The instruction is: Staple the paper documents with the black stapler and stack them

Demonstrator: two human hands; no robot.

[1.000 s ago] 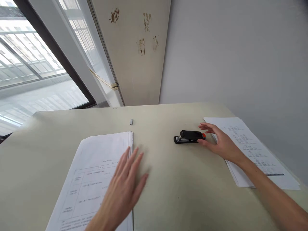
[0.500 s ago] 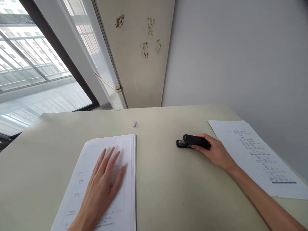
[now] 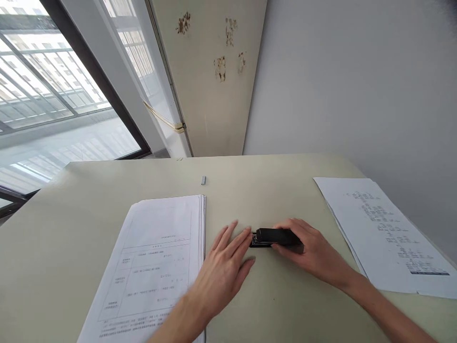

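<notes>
A black stapler (image 3: 276,235) lies sideways on the table, its front end pointing left. My right hand (image 3: 309,247) grips its rear part, thumb on the near side and fingers on the far side. My left hand (image 3: 226,262) has its fingers stretched out, with the fingertips at the stapler's front end; whether they touch it I cannot tell. Behind the left wrist lies a thick stack of printed paper (image 3: 157,252), its right edge partly covered by the forearm.
A small grey strip of staples (image 3: 203,180) lies beyond the paper stack. More printed sheets (image 3: 385,238) are at the right side of the table (image 3: 264,190), near the grey wall (image 3: 350,81). A window (image 3: 53,95) is at the far left.
My left hand has left the paper stack and moved right to the stapler's front. My right hand has brought the stapler nearer and slightly left. The view has shifted a little.
</notes>
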